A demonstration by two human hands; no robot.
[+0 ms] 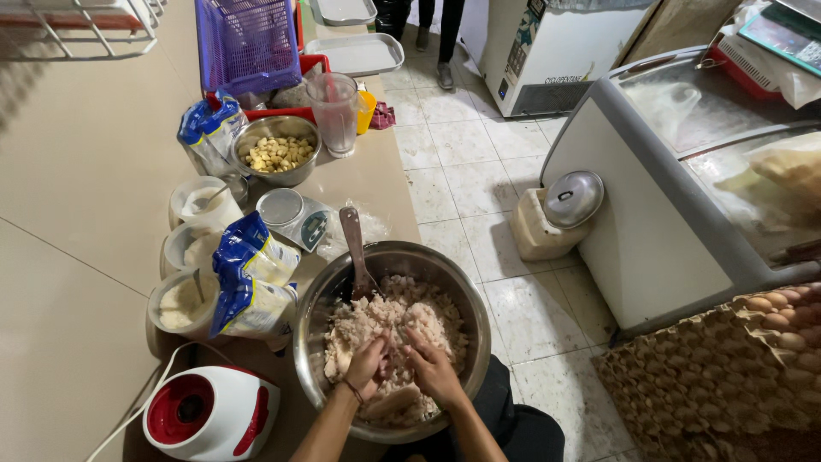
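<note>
A large steel bowl (472, 295) stands at the counter's front edge, filled with a pale, lumpy minced mixture (376, 321). Both of my hands are pressed into it near the front of the bowl. My left hand (368, 364) has its fingers curled into the mixture, and a thin band circles its wrist. My right hand (430, 368) lies beside it, fingers dug in and touching the left. A brown wooden spoon (354, 248) leans in the bowl's far left side, handle pointing away from me.
On the counter, left of the bowl: blue-and-white flour bags (252, 282), tubs of white powder (184, 304), a small kitchen scale (295, 218), a red-and-white appliance (209, 411), a steel bowl of yellow pieces (278, 152), a plastic jug (333, 111). Chest freezer (650, 231) and egg trays (727, 376) stand on the right.
</note>
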